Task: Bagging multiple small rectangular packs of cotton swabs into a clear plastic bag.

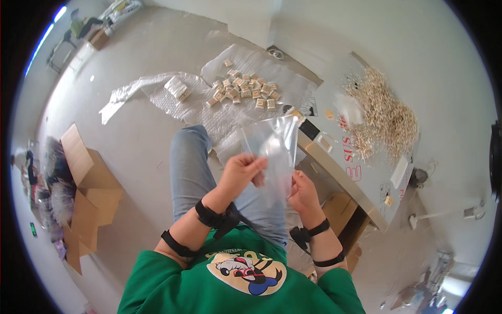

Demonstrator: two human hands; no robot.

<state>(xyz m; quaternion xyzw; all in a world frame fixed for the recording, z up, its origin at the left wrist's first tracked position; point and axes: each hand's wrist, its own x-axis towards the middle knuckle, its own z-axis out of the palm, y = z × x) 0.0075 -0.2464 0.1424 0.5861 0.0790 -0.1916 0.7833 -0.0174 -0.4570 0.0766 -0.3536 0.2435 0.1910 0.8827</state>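
A clear plastic bag (276,144) is stretched between my two hands, above my lap. My left hand (244,170) pinches its left side, fingers curled. On the bag's lower right edge, my right hand (302,189) grips with thumb and fingers pressed together. Nothing can be made out inside the bag. Beyond it, a heap of small white-and-tan packets (243,88) lies on a sheet of bubble wrap (172,98) on the floor. A separate stack of white packets (178,88) sits to the left of the heap.
At right stands a table (329,162) with a large pile of thin tan sticks (384,115) and a dark flat object (308,129) near its edge. An open cardboard box (94,183) is on the left floor. Another person (82,25) sits at the far upper left.
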